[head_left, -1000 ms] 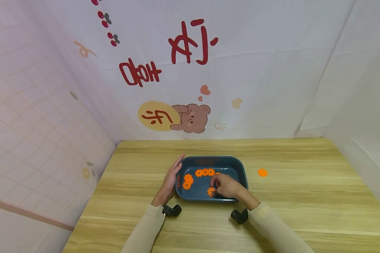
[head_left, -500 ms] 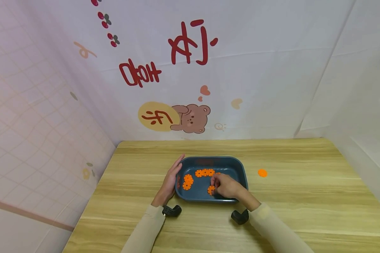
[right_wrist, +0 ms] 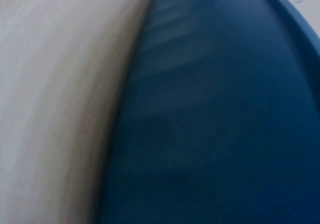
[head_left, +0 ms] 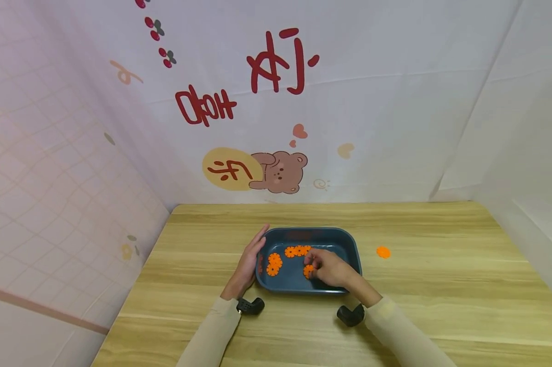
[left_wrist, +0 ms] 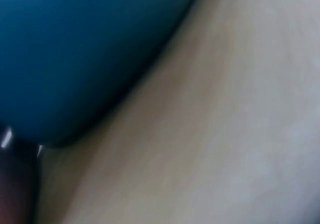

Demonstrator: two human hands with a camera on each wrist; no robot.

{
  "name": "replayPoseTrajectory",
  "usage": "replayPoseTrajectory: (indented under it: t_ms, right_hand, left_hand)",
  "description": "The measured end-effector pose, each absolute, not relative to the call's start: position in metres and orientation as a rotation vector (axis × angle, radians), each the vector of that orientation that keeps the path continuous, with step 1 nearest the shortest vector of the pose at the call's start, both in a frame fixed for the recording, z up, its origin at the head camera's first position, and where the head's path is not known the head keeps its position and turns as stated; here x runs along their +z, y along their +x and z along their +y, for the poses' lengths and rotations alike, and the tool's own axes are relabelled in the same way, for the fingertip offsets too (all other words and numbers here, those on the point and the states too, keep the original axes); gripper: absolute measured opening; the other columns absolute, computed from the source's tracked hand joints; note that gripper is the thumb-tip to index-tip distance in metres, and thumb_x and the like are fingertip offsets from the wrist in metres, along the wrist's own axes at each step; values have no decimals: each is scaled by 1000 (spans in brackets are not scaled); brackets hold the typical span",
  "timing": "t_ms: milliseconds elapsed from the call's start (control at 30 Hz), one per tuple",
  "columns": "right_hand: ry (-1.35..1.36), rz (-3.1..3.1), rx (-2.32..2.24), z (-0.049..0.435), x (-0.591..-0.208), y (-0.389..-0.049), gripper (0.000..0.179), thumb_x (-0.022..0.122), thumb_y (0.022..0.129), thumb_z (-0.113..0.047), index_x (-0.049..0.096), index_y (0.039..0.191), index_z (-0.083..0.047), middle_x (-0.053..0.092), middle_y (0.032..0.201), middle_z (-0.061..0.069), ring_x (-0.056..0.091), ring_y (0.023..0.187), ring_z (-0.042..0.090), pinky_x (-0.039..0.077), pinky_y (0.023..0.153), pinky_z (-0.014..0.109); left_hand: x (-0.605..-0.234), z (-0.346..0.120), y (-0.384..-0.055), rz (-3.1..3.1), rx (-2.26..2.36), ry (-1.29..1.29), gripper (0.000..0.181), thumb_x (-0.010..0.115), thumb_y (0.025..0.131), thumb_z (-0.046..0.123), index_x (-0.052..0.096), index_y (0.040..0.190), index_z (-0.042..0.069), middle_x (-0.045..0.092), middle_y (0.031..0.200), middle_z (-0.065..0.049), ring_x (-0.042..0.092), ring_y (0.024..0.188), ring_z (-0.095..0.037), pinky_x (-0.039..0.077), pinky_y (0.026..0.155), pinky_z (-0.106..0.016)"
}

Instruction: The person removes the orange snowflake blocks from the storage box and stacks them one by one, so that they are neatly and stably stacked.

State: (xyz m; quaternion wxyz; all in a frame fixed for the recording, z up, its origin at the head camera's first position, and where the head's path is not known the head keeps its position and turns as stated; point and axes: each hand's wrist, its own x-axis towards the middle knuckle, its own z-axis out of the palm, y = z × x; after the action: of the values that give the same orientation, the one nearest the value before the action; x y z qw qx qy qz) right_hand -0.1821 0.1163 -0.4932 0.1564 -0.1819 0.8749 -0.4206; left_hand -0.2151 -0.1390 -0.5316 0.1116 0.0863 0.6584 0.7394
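A dark blue rectangular tray [head_left: 299, 291] sits on the table. My left hand [head_left: 248, 265] rests along its left end, fingers stretched out against the outer wall. Reaching over the tray's near right side, my right hand [head_left: 328, 268] has curled fingers and pinches an orange notched disc [head_left: 308, 272] at the fingertips, low inside the tray. Two linked notched discs [head_left: 273, 264] lie near the left end. A row of linked discs [head_left: 298, 251] runs along the far side, its right end hidden by my right hand. Both wrist views show mainly the tray's blue wall [left_wrist: 85, 48], blurred.
One orange disc [head_left: 383, 252] lies alone on the wooden table [head_left: 441, 275], right of the tray. A white printed cloth [head_left: 372, 102] hangs behind the table and along both sides. Black wrist cameras [head_left: 351, 315] sit close to the tray's near edge.
The orange disc at my right fingertips has shifted slightly toward the tray's far side. My right fingers cover more of the row's right end. My left hand keeps its place on the tray.
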Motion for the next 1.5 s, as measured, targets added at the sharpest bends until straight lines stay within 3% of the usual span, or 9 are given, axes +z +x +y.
replayPoseTrajectory:
  t_ms: [167, 400, 767, 1033, 1267, 1500]
  right_hand:
    - [-573, 2520, -1187, 116, -489, -183, 21, 70, 85, 0, 70, 104, -7, 57, 74, -1, 51, 66, 14, 44, 65, 29]
    - [-517, 2375, -1424, 117, -484, -182, 25, 62, 89, 8, 66, 113, 3, 58, 82, 9, 65, 62, 16, 57, 58, 29]
    - [-531, 2231, -1623, 128, -473, -187, 36, 62, 85, 14, 61, 120, 4, 61, 97, 17, 73, 82, 27, 60, 74, 33]
    - [-511, 2214, -1629, 137, -465, -187, 36, 66, 86, 6, 61, 122, 3, 63, 107, 17, 74, 86, 27, 60, 75, 33]
    - [-626, 2341, -1568, 151, -459, -188, 32, 73, 87, -3, 62, 117, -2, 63, 94, 10, 67, 77, 22, 57, 70, 29]
    - [-633, 2490, -1589, 168, -455, -188, 31, 78, 86, -14, 64, 114, -10, 56, 88, 7, 50, 68, 17, 43, 60, 22]
  left_hand:
    - [-530, -139, -216, 1945, 2169, 263, 58, 41, 106, 41, 29, 158, 18, 21, 164, 6, 12, 152, -19, 9, 123, -46]
    - [-530, -138, -217, 1961, 2169, 267, 57, 41, 106, 38, 30, 157, 16, 21, 164, 4, 12, 152, -19, 8, 123, -46]
    - [-531, -139, -218, 1972, 2167, 269, 57, 41, 106, 39, 31, 157, 17, 22, 164, 4, 13, 152, -20, 7, 123, -46]
    - [-532, -139, -217, 1977, 2161, 264, 56, 40, 106, 38, 31, 157, 16, 22, 164, 2, 13, 152, -22, 9, 123, -47]
    - [-532, -139, -216, 1947, 2181, 270, 56, 39, 107, 35, 29, 158, 13, 20, 165, 0, 11, 152, -22, 8, 123, -48]
    - [-532, -138, -215, 1934, 2191, 275, 57, 40, 107, 37, 29, 158, 13, 20, 165, 0, 11, 152, -23, 8, 123, -48]
